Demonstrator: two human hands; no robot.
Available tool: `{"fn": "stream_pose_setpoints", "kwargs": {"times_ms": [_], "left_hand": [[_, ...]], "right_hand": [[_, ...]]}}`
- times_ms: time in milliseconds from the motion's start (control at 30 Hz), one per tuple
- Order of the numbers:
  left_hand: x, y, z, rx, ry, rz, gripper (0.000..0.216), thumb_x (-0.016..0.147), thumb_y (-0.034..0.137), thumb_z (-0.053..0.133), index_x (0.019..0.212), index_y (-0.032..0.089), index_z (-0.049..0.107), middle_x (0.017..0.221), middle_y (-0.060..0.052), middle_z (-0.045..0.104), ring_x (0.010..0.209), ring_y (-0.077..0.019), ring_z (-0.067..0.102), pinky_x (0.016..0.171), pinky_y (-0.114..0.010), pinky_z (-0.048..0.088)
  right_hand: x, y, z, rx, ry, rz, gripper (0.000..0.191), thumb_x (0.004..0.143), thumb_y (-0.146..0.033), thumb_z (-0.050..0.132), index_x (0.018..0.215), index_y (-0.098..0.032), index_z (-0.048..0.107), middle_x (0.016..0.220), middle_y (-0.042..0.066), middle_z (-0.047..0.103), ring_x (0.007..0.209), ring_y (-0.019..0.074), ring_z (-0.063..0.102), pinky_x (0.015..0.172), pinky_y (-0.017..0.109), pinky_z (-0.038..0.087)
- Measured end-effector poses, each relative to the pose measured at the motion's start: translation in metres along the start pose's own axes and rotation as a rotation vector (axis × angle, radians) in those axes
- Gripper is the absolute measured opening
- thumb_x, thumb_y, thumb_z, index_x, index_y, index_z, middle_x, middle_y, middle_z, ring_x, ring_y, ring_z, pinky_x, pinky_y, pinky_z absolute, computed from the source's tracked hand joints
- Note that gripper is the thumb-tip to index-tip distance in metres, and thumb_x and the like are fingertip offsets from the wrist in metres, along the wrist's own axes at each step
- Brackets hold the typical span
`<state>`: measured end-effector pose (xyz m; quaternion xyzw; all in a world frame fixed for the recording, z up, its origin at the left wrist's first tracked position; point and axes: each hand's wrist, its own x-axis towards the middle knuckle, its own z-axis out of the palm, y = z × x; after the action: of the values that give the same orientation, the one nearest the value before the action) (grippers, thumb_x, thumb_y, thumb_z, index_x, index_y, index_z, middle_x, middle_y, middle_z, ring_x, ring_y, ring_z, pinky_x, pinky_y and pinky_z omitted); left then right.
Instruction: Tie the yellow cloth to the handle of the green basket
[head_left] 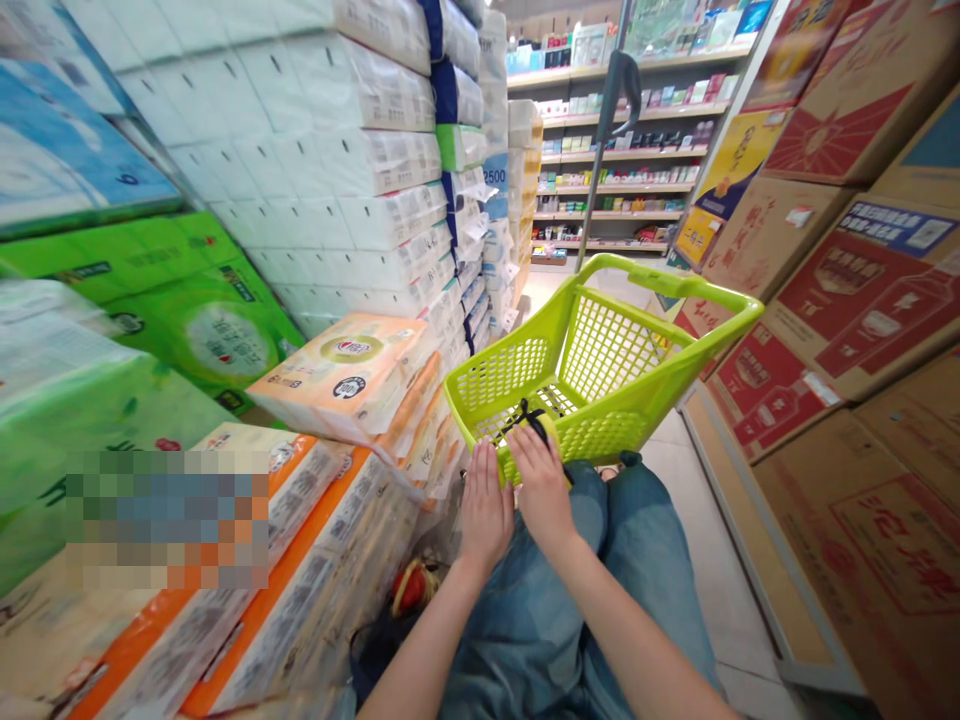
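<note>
- Has the bare left hand laid at the near end of a lime-green plastic shopping basket with latticed walls, fingers straight, pressed side by side and pointing away.
- Has the bare right hand just beside the left, fingers close together and slightly bent over the same near end.
- Cannot tell the hidden undersides of the fingers: gripping the rim or merely resting on it.
- Has the basket directly ahead of both hands, near end at the fingertips, body stretching away and to the right, with a thick lime-green looped handle at the upper right, well apart from the fingers.
- Shows a thin black strap-like piece at the right fingertips, too small to identify.
- Wears blue denim jeans, knees bent close to the basket's near side.
- Has, left of the basket, an orange-and-white plastic-wrapped pack on a stack, with a tall pile of white plastic-wrapped packs behind.
- Faces, to the right, stacked brown-and-red cardboard cartons.
- Looks, beyond the basket, toward pale store shelves lined with small colourful goods.
</note>
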<state>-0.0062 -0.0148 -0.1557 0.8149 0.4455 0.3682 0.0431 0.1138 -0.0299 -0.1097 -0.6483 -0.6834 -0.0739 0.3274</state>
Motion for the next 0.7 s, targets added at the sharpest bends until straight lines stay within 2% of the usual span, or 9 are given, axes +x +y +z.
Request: {"fn": "stream_pose_setpoints", "kwargs": {"times_ms": [67,167,267,367,500,567,633,700], "left_hand": [[0.000,-0.002,0.001,0.018,-0.019,0.008,0.066,0.099,0.018,0.035,0.158,0.016,0.006,0.162,-0.016,0.027,0.151,-0.0251,0.021,0.119,-0.052,0.032],[0.000,-0.002,0.002,0.027,-0.020,0.006,0.066,0.099,0.019,0.036,0.158,0.016,0.007,0.162,-0.016,0.028,0.151,-0.0255,0.023,0.119,-0.052,0.032],[0.000,0.000,0.001,0.020,-0.009,-0.010,0.065,0.100,0.021,0.036,0.158,0.017,0.007,0.162,-0.016,0.028,0.151,-0.0249,0.022,0.119,-0.052,0.032],[0.001,0.003,-0.001,0.018,-0.014,-0.020,0.066,0.100,0.022,0.037,0.158,0.016,0.005,0.162,-0.015,0.027,0.152,-0.0242,0.020,0.120,-0.051,0.031],[0.003,0.005,-0.004,0.007,-0.018,-0.022,0.067,0.101,0.024,0.036,0.158,0.018,0.002,0.162,-0.014,0.027,0.152,-0.0242,0.020,0.119,-0.051,0.032],[0.003,0.005,-0.004,0.001,-0.013,-0.024,0.067,0.101,0.025,0.036,0.158,0.019,0.001,0.163,-0.014,0.027,0.151,-0.0245,0.021,0.119,-0.052,0.032],[0.003,0.005,-0.003,0.002,-0.008,-0.027,0.067,0.101,0.025,0.036,0.158,0.019,0.001,0.163,-0.014,0.026,0.151,-0.0244,0.021,0.119,-0.052,0.032],[0.002,0.004,-0.002,0.004,-0.009,-0.025,0.068,0.101,0.023,0.036,0.158,0.019,0.001,0.163,-0.014,0.026,0.152,-0.0244,0.020,0.119,-0.052,0.032]], "right_hand": [[-0.007,-0.017,0.005,0.029,-0.033,-0.046,0.061,0.087,-0.003,0.039,0.145,-0.019,0.048,0.149,0.007,0.051,0.143,0.0202,0.040,0.120,0.045,0.027],[-0.009,-0.013,0.002,0.043,-0.061,-0.133,0.062,0.087,-0.003,0.040,0.147,-0.021,0.045,0.150,0.005,0.051,0.142,0.0189,0.040,0.121,0.045,0.027],[-0.004,0.016,-0.010,0.037,-0.089,-0.258,0.066,0.085,-0.001,0.041,0.148,-0.023,0.044,0.150,0.004,0.050,0.143,0.0179,0.039,0.121,0.044,0.027],[0.006,0.062,-0.028,-0.002,-0.069,-0.294,0.072,0.082,0.001,0.039,0.148,-0.024,0.044,0.150,0.004,0.051,0.143,0.0180,0.039,0.121,0.045,0.029],[0.020,0.128,-0.053,-0.092,0.027,-0.161,0.074,0.077,0.004,0.037,0.145,-0.024,0.048,0.148,0.004,0.053,0.143,0.0200,0.040,0.121,0.047,0.029],[0.024,0.142,-0.059,-0.112,0.063,-0.076,0.075,0.074,0.004,0.037,0.143,-0.023,0.051,0.147,0.004,0.054,0.142,0.0206,0.041,0.121,0.049,0.028],[0.025,0.133,-0.055,-0.108,0.104,0.029,0.075,0.072,0.005,0.037,0.141,-0.021,0.052,0.147,0.006,0.054,0.142,0.0216,0.041,0.121,0.050,0.026],[0.021,0.101,-0.040,-0.087,0.133,0.119,0.074,0.072,0.005,0.037,0.141,-0.016,0.052,0.148,0.009,0.053,0.143,0.0231,0.040,0.121,0.052,0.025]]}}
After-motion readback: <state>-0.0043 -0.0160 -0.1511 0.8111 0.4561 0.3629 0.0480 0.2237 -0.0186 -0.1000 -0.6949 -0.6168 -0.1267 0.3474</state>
